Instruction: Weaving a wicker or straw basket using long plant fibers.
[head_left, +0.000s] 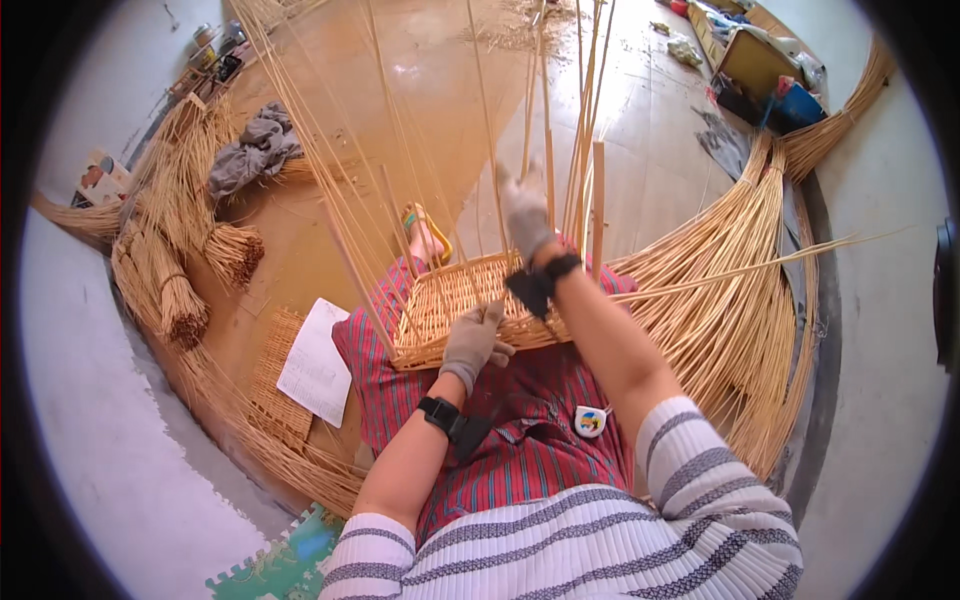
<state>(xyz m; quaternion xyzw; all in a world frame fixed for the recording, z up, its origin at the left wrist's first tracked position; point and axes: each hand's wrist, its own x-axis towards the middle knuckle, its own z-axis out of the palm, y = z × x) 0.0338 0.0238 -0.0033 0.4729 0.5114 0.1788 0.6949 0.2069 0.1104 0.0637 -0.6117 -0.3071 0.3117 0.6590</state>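
A woven rattan basket base [440,300] with tall upright stakes rests on my lap over red striped cloth. My gloved left hand [475,343] grips the near side of the weave, fingers curled on the rim. My gloved right hand [528,205] is raised among the upright stakes [545,90], above the far right part of the base; it is blurred, and I cannot make out whether its fingers hold one. Loose long strands [760,255] reach out to the right from the basket's near side.
Rattan bundles [160,280] and grey cloth [250,150] lie left, with a woven mat [270,380] and white paper [312,360]. A large strand bundle [730,340] lies right. Bins [795,105] stand at the back right; a green foam mat [290,550] is at the lower left.
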